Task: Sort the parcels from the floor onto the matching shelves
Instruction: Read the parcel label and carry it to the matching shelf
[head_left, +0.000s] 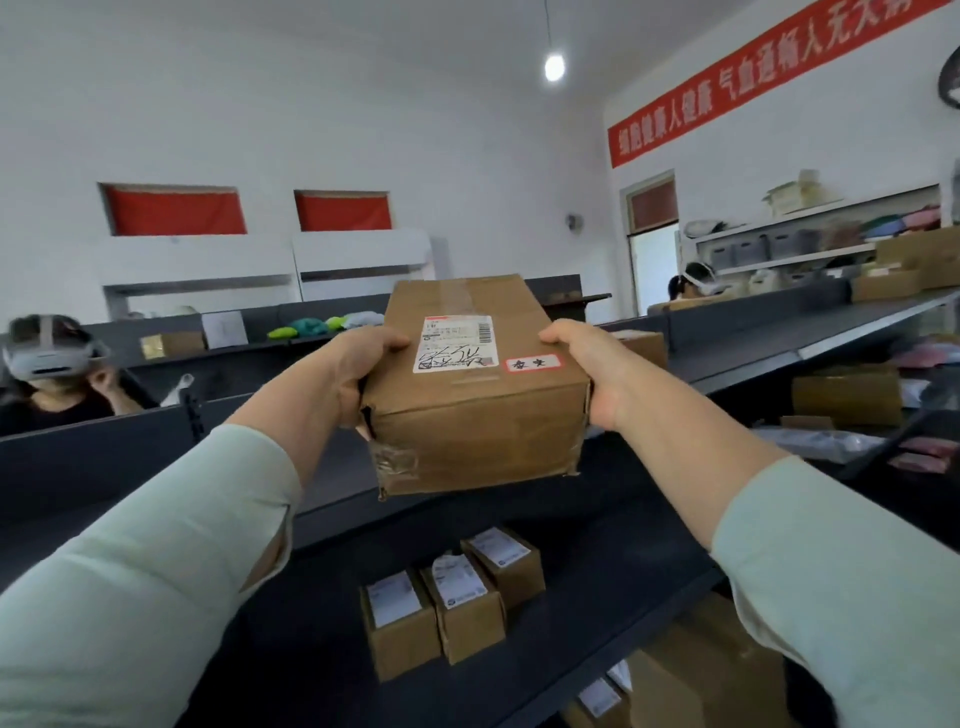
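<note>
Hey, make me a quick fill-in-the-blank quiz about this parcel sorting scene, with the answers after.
The left hand and right hand grip a parcel made of ____.
On the dark shelf below it stand ____ small labelled boxes.
The wall banner has a ____ background.
The hanging ceiling lamp is switched ____.
Answers: cardboard, three, red, on.
</note>
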